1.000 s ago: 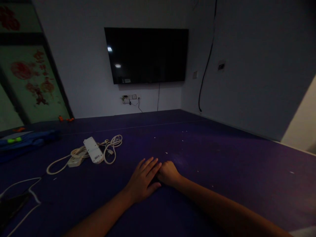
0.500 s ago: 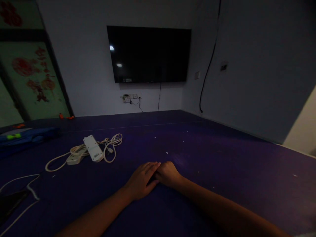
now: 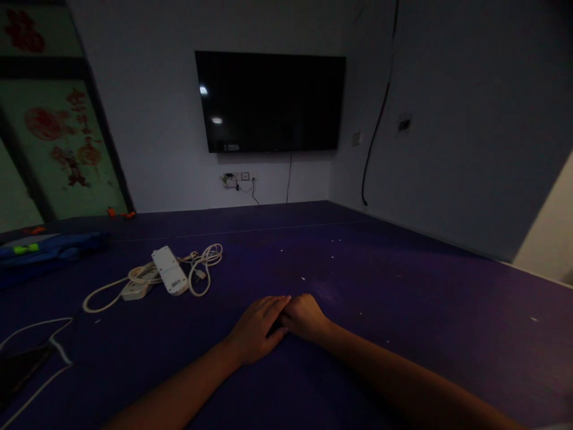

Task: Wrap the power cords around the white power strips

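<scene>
My left hand (image 3: pixel 257 327) rests on the dark purple surface (image 3: pixel 331 370), its fingers stretched toward the right and its thumb apart. The fingertips touch my right hand (image 3: pixel 307 316), which lies closed with its fingers curled under. Nothing shows in either hand, though the inside of the right one is hidden. Off to the left of my hands lies a white power strip (image 3: pixel 170 272), leaning on a second white power strip (image 3: pixel 136 289). A white cord (image 3: pixel 210 254) is coiled around them.
At far left lies blue cloth (image 3: pixel 67 246) with a bright green item (image 3: pixel 25 248) on it. Small orange things (image 3: pixel 128 215) sit near the door. A dark flat object (image 3: pixel 22 370) and a white cable (image 3: pixel 60 346) lie lower left. A television (image 3: pixel 275 104) hangs on the wall.
The view has tilted up very slightly, so the room sits a little lower in the picture. Both hands keep the same pose and touch each other as before.
</scene>
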Action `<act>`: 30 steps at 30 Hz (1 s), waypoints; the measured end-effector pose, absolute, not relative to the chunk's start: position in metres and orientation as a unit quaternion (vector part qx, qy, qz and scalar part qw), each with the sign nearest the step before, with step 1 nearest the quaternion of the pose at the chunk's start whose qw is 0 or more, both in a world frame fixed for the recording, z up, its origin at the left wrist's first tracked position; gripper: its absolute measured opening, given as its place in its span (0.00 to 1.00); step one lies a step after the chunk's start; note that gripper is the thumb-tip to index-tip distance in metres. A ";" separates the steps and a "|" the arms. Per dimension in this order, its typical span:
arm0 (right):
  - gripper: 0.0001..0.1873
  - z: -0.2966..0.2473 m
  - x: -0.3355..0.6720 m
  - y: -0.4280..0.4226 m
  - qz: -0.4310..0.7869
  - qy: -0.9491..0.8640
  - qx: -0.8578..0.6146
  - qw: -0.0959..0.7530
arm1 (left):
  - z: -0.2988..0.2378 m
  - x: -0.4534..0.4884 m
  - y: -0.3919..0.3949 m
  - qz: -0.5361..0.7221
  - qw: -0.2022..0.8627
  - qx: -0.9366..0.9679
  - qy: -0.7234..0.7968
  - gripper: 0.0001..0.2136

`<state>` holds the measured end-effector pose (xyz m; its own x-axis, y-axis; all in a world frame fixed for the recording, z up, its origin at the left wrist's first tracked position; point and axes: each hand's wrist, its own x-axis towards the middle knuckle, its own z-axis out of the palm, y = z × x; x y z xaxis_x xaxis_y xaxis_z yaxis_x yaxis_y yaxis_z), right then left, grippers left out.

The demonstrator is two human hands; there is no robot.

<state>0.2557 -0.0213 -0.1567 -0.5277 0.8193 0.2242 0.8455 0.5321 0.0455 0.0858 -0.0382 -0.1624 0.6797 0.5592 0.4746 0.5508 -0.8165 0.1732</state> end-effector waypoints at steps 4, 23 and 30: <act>0.14 -0.156 0.255 -0.022 -0.066 -0.872 -0.476 0.087 | -0.162 0.086 -0.038 0.263 0.018 0.914 0.307 0.27; 0.14 -0.160 0.257 -0.018 -0.066 -0.878 -0.465 0.092 | -0.161 0.086 -0.039 0.265 0.034 0.914 0.305 0.27; 0.15 -0.160 0.256 -0.018 -0.062 -0.876 -0.471 0.088 | -0.162 0.086 -0.038 0.262 0.034 0.913 0.309 0.27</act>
<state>0.2565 -0.0184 -0.1600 -0.5417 0.8133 0.2122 0.8350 0.5496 0.0249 0.0859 -0.0382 -0.1625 0.6713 0.5830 0.4577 0.5470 -0.8064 0.2250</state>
